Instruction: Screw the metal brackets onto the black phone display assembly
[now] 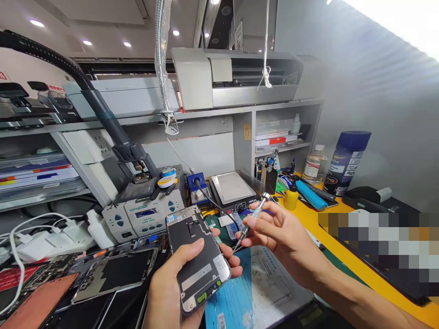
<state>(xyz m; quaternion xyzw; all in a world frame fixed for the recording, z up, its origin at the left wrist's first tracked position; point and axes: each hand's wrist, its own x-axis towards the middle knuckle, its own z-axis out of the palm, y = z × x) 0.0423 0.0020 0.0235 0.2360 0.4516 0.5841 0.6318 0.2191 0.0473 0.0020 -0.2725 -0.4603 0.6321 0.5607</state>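
A phone screen assembly (192, 256), its dark inner side facing me, lies tilted in my left hand (178, 274). The thumb rests on its back plate and the fingertips wrap its right edge. My right hand (274, 228) pinches a small precision screwdriver (252, 221) with a clear handle and a round silver cap. The screwdriver's thin tip points down and left, close to my left fingertips; I cannot tell whether it touches anything. Below both hands lies a blue and white packet (254, 288).
A soldering station (144, 219) stands behind, beside a black heating plate (229, 187). Phone parts (113, 274) crowd the left side. A yellow bottle (291, 196), a clear liquid bottle (313, 167) and a spray can (348, 160) stand at right. A cord (266, 45) hangs overhead.
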